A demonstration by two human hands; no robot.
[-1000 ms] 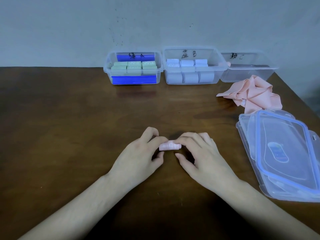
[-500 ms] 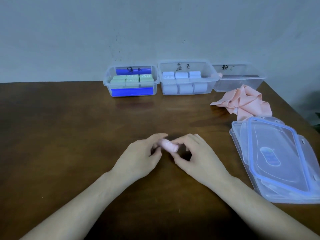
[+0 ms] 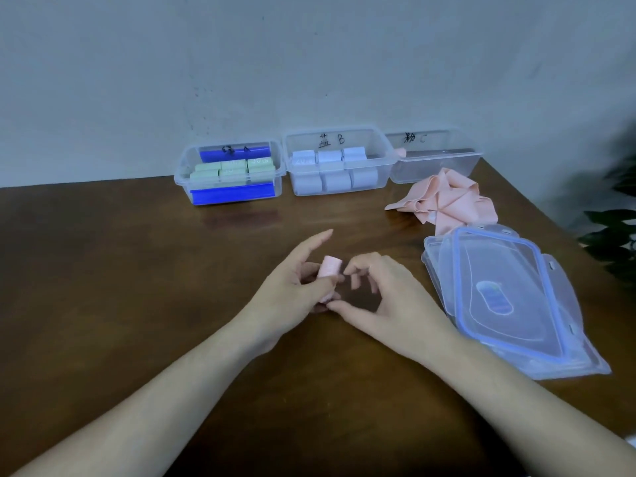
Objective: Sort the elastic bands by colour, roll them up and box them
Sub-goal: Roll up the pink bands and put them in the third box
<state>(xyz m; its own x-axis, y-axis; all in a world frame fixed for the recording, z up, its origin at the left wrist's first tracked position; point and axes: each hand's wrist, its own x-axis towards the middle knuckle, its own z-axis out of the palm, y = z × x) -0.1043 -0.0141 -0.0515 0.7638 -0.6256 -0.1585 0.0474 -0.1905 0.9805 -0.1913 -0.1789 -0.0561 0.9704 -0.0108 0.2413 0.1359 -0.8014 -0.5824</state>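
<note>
Pink roll [image 3: 329,277]: a rolled pink elastic band is held just above the middle of the desk [image 3: 103,270], tilted, towards the near edge.
Left hand [image 3: 296,287]: the roll is pinched between thumb and curled fingers, with the forefinger stretched out clear of it.
Right hand [image 3: 382,297]: nothing is held; the fingers are loosely curled beside the roll and the thumb tip lies at its lower end.
Step in hand: rolling appears finished, and boxing is judged to come next.
Pink box [image 3: 437,163]: it is set at the desk's far right, nearly bare inside.
Next move: a carry over the loose pink bands [image 3: 447,201] is called for, with the pinch kept firm so the roll is not sprung open.
Other boxes: the green box [image 3: 234,173] and the blue box [image 3: 337,166] are seen filled along the far edge.
Lids [image 3: 509,297]: stacked at the right edge.
</note>
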